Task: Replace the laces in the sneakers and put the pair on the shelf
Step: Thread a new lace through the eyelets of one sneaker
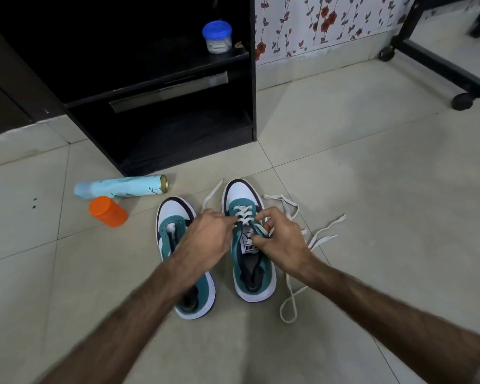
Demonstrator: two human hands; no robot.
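Two teal and white sneakers stand side by side on the tiled floor, toes pointing away from me. The right sneaker (250,261) has a white lace (243,213) crossed through its front eyelets. My right hand (281,239) pinches that lace at the shoe's right side by the tongue. My left hand (205,239) reaches across the left sneaker (175,217) and touches the left side of the lacing; its fingertips are hard to make out. The left sneaker shows no crossed lace. Loose white lace ends (311,239) trail on the floor to the right.
A black shelf unit (161,87) stands just beyond the shoes, with a blue-lidded jar (217,37) on one shelf. A light blue spray can (122,187) lies on the floor beside an orange container (107,211). A black wheeled frame (438,65) stands at the back right.
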